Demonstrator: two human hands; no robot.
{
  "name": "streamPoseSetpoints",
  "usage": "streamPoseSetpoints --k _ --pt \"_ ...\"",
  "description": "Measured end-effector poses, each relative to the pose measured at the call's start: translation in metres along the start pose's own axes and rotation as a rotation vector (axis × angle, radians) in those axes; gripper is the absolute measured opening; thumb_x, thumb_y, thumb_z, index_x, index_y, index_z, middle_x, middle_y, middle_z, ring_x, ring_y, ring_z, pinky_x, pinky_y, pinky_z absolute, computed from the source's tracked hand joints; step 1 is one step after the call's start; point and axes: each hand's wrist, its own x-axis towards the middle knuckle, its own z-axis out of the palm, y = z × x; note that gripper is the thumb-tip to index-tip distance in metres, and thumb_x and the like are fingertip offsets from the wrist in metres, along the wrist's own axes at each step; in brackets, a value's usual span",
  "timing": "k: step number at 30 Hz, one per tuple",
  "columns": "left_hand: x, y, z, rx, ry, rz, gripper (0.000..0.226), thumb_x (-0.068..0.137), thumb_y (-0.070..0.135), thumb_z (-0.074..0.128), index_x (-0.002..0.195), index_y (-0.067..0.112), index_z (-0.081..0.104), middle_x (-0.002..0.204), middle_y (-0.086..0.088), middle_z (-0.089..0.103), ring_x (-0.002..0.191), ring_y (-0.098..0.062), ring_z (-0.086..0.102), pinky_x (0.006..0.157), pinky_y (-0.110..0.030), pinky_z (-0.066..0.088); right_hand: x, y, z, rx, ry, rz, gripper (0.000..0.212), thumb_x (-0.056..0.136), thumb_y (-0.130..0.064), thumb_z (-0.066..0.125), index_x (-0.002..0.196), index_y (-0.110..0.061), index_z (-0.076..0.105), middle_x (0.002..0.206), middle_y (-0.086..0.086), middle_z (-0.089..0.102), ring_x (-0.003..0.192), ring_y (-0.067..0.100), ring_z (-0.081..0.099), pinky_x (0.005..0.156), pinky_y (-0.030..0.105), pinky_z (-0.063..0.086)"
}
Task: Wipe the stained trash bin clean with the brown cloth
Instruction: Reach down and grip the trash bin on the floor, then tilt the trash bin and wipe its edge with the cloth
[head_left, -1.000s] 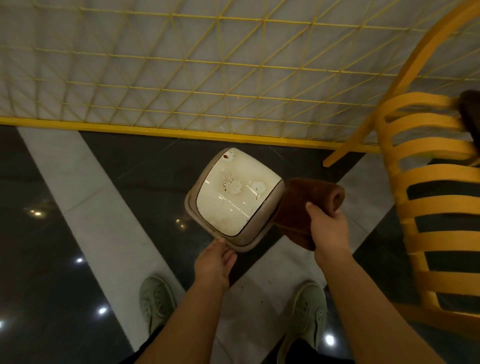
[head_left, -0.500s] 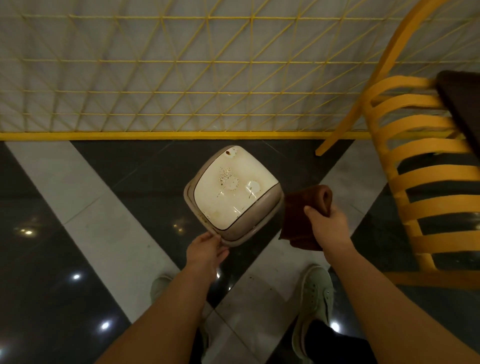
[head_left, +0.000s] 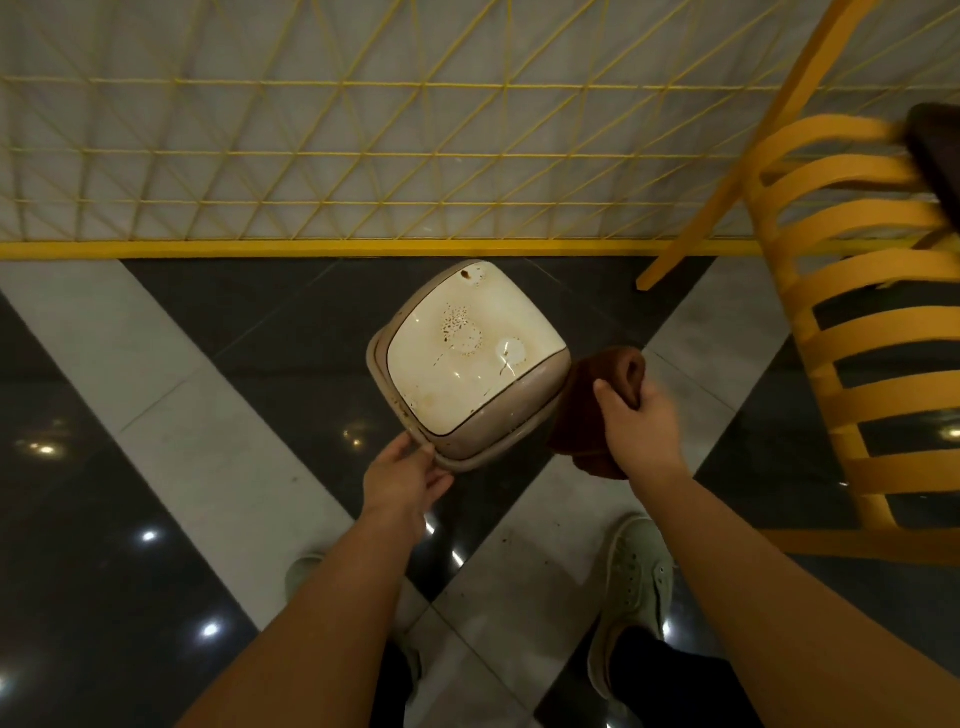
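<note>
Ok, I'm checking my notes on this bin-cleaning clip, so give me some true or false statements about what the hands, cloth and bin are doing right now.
1. The right hand grips the cloth. True.
2. The cloth lies spread over the bin top. False: it hangs bunched at the bin's right side.
3. The left hand touches the bin's near rim. True.
4. The bin top is spotless. False: brown stains show on it.
5. A yellow chair stands to the right. True.

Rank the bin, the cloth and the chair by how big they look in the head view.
1. Chair, largest, though cut off by the frame edge and nearer the camera.
2. Bin.
3. Cloth, smallest, but the right hand gripping it and the bin hide part of it.
</note>
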Motion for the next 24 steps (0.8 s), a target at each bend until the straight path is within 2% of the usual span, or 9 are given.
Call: streamPoseSetpoints --k 2,4,8,10,12,14,18,22,24 --pt "0.001 0.000 0.001 0.014 -0.019 0.009 0.042 0.095 0.001 0.049 0.134 0.016 0.051 0.108 -0.012 0.067 0.101 -0.026 0.065 0.086 -0.039 0.052 0.003 -0.001 0.011 -0.067 -0.020 -0.009 0.012 0.095 -0.031 0.054 0.106 -0.029 0.056 0.095 -0.001 0.061 0.088 0.017 0.060 0.068 0.027 0.048" --pt "0.002 0.000 0.001 0.018 -0.034 0.012 0.043 0.096 0.001 0.047 0.135 0.017 0.050 0.107 -0.011 0.068 0.101 -0.025 0.065 0.086 -0.039 0.052 0.004 0.001 0.022 -0.102 -0.018 -0.007 0.004 0.095 -0.028 0.053 0.096 -0.029 0.057 0.092 0.001 0.062 0.085 0.017 0.060 0.067 0.026 0.047" --pt "0.006 -0.001 -0.002 0.021 -0.063 0.002 0.042 0.096 0.002 0.047 0.136 0.017 0.050 0.109 -0.011 0.068 0.102 -0.025 0.065 0.093 -0.043 0.051 0.004 0.010 0.034 -0.111 0.048 0.017 0.018 0.096 -0.026 0.052 0.080 -0.033 0.054 0.086 0.001 0.062 0.081 0.019 0.061 0.075 0.033 0.052" --pt "0.008 -0.002 -0.002 0.011 -0.068 -0.002 0.042 0.096 0.002 0.047 0.135 0.017 0.050 0.109 -0.010 0.069 0.101 -0.025 0.066 0.093 -0.043 0.051 0.004 0.015 0.037 -0.112 0.084 0.011 0.017 0.096 -0.026 0.052 0.080 -0.030 0.056 0.082 0.002 0.062 0.077 0.018 0.061 0.068 0.032 0.052" --pt "0.010 -0.004 -0.002 0.001 -0.068 -0.003 0.041 0.096 0.003 0.047 0.134 0.018 0.051 0.110 -0.009 0.068 0.101 -0.024 0.066 0.092 -0.042 0.052 -0.001 0.018 0.043 -0.108 0.137 -0.008 0.017 0.095 -0.025 0.052 0.079 -0.027 0.058 0.076 0.001 0.060 0.071 0.016 0.059 0.058 0.025 0.044" --pt "0.012 -0.006 -0.001 0.005 -0.065 0.002 0.040 0.097 0.005 0.047 0.134 0.019 0.052 0.110 -0.008 0.069 0.099 -0.022 0.067 0.089 -0.040 0.053 -0.011 0.025 0.050 -0.092 0.152 -0.011 0.019 0.095 -0.024 0.053 0.077 -0.025 0.059 0.072 0.002 0.059 0.067 0.015 0.057 0.054 0.023 0.039" --pt "0.015 -0.007 -0.002 0.018 -0.060 0.003 0.039 0.097 0.006 0.047 0.133 0.020 0.053 0.109 -0.007 0.069 0.097 -0.021 0.068 0.084 -0.037 0.055 -0.032 0.038 0.052 -0.119 0.047 -0.030 0.018 0.095 -0.025 0.052 0.079 -0.025 0.062 0.071 0.006 0.064 0.066 0.025 0.064 0.062 0.041 0.057" --pt "0.017 -0.007 -0.004 0.025 -0.058 -0.002 0.040 0.096 0.006 0.048 0.133 0.020 0.053 0.109 -0.007 0.069 0.096 -0.021 0.068 0.080 -0.036 0.056 -0.013 0.022 0.041 -0.138 0.084 -0.005 0.021 0.096 -0.029 0.050 0.076 -0.033 0.058 0.075 0.005 0.063 0.067 0.027 0.066 0.061 0.047 0.059" --pt "0.017 -0.008 -0.003 0.014 -0.051 0.004 0.040 0.096 0.005 0.048 0.133 0.020 0.053 0.108 -0.007 0.070 0.095 -0.021 0.069 0.078 -0.035 0.056 -0.009 0.021 0.042 -0.189 0.112 -0.022 0.020 0.096 -0.025 0.050 0.078 -0.031 0.057 0.076 0.006 0.062 0.068 0.026 0.065 0.065 0.047 0.058"
